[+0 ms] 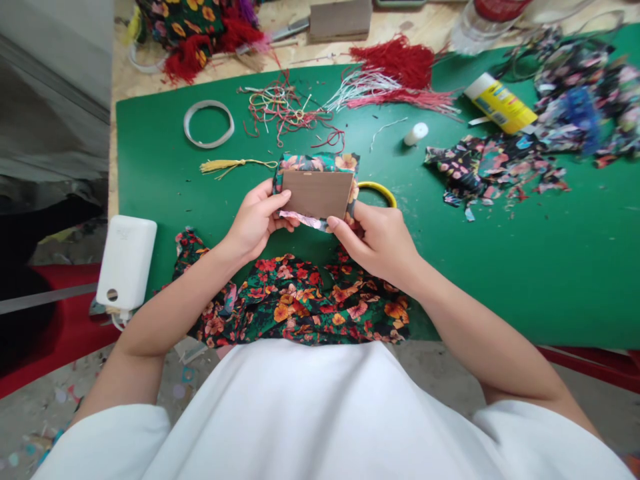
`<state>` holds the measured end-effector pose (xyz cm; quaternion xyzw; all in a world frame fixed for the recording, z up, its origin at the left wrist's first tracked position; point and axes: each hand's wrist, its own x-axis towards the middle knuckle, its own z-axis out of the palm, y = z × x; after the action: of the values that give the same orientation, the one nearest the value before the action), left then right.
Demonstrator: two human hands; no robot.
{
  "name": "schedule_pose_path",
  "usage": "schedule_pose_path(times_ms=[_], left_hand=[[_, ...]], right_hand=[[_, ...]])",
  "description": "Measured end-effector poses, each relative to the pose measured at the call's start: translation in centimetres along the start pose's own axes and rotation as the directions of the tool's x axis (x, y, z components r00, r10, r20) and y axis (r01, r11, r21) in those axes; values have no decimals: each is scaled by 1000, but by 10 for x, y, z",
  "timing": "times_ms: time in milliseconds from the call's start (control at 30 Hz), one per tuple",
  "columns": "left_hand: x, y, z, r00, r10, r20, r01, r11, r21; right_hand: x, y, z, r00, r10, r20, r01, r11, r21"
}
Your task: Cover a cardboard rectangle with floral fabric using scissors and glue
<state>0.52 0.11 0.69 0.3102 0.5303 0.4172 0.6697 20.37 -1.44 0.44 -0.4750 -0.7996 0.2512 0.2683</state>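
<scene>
Between my two hands is a brown cardboard piece [319,193] with floral fabric [315,161] folded over its edges. My left hand [260,217] grips its left side, the thumb lying on the cardboard face. At the lower right corner, my right hand [377,240] pinches the fabric edge with its thumb in front. A pale strip of the cloth's underside shows along the bottom edge. Below, a crumpled floral cloth [300,307] lies against my shirt. Just behind my right hand, a yellow ring-shaped handle [380,190] is partly hidden.
On the green mat [500,280] lie a white ring [209,124], a yellow tassel [230,165], tangled cords [285,110], red tassels [400,67], a small white cap [416,134], a yellow glue bottle [503,103] and fabric scraps [490,167]. A white power bank [127,260] sits at the left edge.
</scene>
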Motion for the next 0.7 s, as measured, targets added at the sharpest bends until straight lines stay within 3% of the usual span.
schedule_pose_path(times_ms=[700], left_hand=[[0, -2, -1, 1000, 11, 12, -11, 999, 34]], right_hand=[[0, 1, 1, 1000, -6, 0, 6, 1000, 0]])
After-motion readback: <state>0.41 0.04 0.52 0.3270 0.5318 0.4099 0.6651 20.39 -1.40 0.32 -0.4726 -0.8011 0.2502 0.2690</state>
